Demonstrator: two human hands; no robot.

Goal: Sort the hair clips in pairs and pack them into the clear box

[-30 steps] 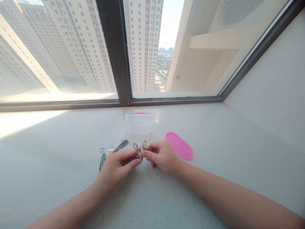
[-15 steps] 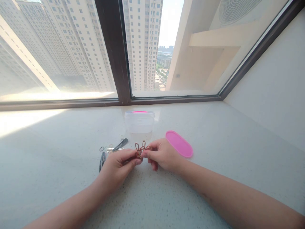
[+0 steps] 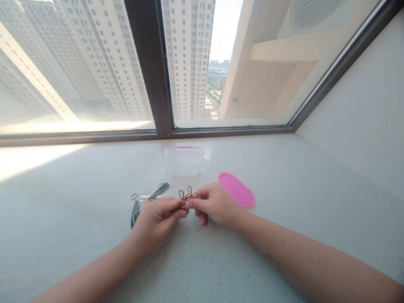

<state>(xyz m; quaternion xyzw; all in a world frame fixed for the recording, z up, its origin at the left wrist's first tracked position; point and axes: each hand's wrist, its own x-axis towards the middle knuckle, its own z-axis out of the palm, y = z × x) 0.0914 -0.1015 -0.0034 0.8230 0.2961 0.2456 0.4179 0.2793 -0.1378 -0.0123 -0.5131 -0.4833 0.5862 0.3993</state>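
Note:
Between my two hands is a copper-coloured hair claw clip (image 3: 189,194) with wire-like loops that stick up and out. My left hand (image 3: 162,216) pinches its left side between thumb and fingers. From the right, my right hand (image 3: 213,204) grips the other side, thumb in front and lower fingers curled under. Fingers cover part of the clip. Just beyond my left hand lie a dark snap hair clip (image 3: 159,191), several small rings like hair ties (image 3: 134,196) and thin light-coloured pins (image 3: 148,197). More black snap clips (image 3: 135,213) rest beside my left wrist, partly hidden.
A clear plastic box (image 3: 184,162) with some pink at its top stands near the window frame (image 3: 227,133). The pink oval lid (image 3: 236,190) lies just behind my right hand. Pale speckled stone (image 3: 202,269) forms the sill surface, with a white wall (image 3: 356,105) at the right.
Both hands keep their hold on the hair claw clip in nearly the same pose. The whole view has shifted very slightly; nothing else has visibly moved.

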